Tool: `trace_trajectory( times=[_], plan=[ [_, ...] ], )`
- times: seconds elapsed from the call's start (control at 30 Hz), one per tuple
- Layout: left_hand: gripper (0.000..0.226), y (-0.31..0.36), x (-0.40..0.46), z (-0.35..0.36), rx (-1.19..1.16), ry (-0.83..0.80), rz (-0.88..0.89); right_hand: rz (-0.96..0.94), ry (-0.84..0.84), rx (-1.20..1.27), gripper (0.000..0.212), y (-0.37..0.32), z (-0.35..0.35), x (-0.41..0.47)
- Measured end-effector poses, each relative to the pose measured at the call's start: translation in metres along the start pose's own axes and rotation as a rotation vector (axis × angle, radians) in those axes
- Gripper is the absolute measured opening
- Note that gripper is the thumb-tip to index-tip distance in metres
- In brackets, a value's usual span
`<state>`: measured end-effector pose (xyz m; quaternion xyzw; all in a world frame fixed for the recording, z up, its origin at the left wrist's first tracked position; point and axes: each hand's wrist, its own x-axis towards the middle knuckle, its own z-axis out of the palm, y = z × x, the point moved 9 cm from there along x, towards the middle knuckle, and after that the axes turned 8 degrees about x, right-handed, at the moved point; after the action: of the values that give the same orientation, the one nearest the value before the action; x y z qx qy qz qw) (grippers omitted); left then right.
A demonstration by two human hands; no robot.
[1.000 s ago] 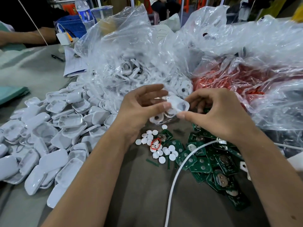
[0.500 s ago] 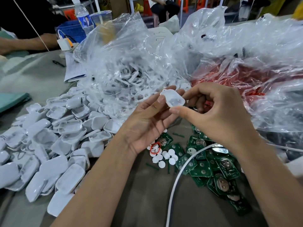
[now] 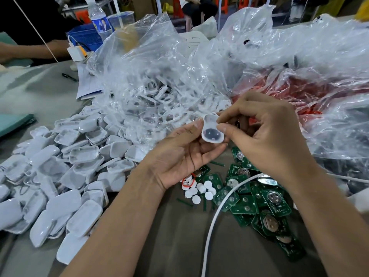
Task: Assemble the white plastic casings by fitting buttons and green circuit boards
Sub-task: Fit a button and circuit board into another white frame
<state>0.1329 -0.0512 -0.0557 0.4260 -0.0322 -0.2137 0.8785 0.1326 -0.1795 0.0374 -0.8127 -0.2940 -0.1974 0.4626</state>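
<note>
A small white plastic casing [image 3: 211, 130] is held up between both hands, its hollow side facing me with a dark patch inside. My left hand [image 3: 179, 156] cradles it from below and the left, thumb on its edge. My right hand [image 3: 265, 136] pinches its right rim with thumb and forefinger. Below the hands lie round white buttons [image 3: 199, 189] and a heap of green circuit boards [image 3: 257, 198]. A pile of white casings [image 3: 65, 166] covers the table to the left.
Clear plastic bags [image 3: 159, 80] of white parts rise behind the hands, with a bag of red parts [image 3: 311, 92] at the right. A white cable [image 3: 215, 220] crosses the boards. Another person's arm [image 3: 30, 48], a water bottle [image 3: 98, 21] and a blue basket [image 3: 83, 36] sit far left.
Both hands have raised the casing a little and turned it, so its hollow inside now faces me. The right thumb and forefinger have shifted onto its right rim.
</note>
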Motion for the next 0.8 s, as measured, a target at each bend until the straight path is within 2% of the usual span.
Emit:
trace_trajectory(
  times=[0.47,0.8],
  plan=[
    [0.034,-0.002,0.0,-0.002,0.063,0.001,0.007,0.056,-0.194,-0.138,0.008,0.002,0.02,-0.001],
    [0.03,-0.003,-0.001,0.0,0.045,0.003,-0.003,0.041,-0.171,-0.138,0.01,0.002,0.019,-0.001]
  ],
)
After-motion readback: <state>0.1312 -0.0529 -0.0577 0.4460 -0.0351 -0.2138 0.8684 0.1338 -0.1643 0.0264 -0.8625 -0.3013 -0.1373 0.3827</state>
